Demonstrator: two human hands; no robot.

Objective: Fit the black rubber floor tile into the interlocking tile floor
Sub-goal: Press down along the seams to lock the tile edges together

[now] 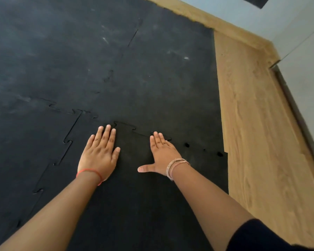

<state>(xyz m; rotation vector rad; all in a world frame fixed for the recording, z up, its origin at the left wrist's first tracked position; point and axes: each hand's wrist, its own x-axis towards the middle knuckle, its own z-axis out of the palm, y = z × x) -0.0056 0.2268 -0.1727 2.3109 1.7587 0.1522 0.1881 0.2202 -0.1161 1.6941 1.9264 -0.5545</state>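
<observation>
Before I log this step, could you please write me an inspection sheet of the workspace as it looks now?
Surface: black tile floor, scuffed with pale marks; seams visible.
Job's things: black tile lying flat under both hands; far seam partly visible, small dark gaps towards its right end.
Clutter: nothing seen.
Grippers: left hand and right hand flat, palms down, fingers near the far seam.
Cables: nothing seen.
Surroundings: bare wood floor on the right, wood skirting, pale wall.
</observation>
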